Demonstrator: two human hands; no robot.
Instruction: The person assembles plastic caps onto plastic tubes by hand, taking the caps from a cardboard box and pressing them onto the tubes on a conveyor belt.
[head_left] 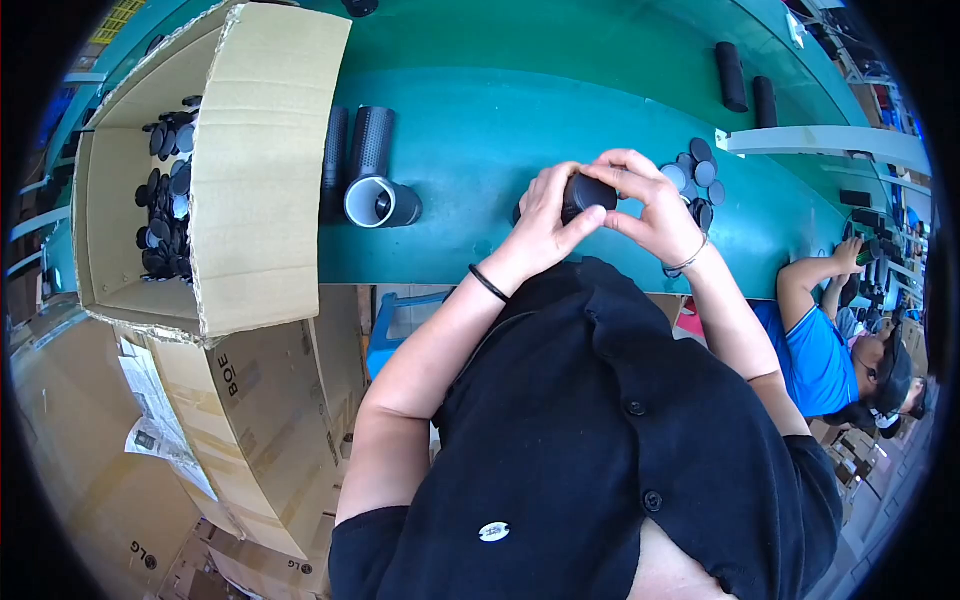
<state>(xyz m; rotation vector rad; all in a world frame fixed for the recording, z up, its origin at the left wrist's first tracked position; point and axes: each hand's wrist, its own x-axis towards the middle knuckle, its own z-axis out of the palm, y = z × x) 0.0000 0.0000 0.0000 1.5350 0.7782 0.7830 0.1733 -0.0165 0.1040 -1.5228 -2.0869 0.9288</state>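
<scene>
In front of my chest, my left hand [543, 218] is wrapped around a black tube, and its dark round end [588, 194] faces up between my hands. My right hand [652, 207] grips the rim of this end with its thumb and fingers. My fingers cover most of the tube. Just right of my right hand lies a loose pile of round black caps [703, 172]. To the left, a black tube with a pale inner wall [400, 205] lies with its open end toward me. Behind it are a black dimpled tube [373, 138] and another dark tube [335, 150].
An open cardboard box [262, 180] with many small black caps stands at the left of the green table [470, 130]. Two black tubes [731, 77] lie at the back right, near a pale metal bar [830, 142]. A person in blue [815, 365] sits at the right.
</scene>
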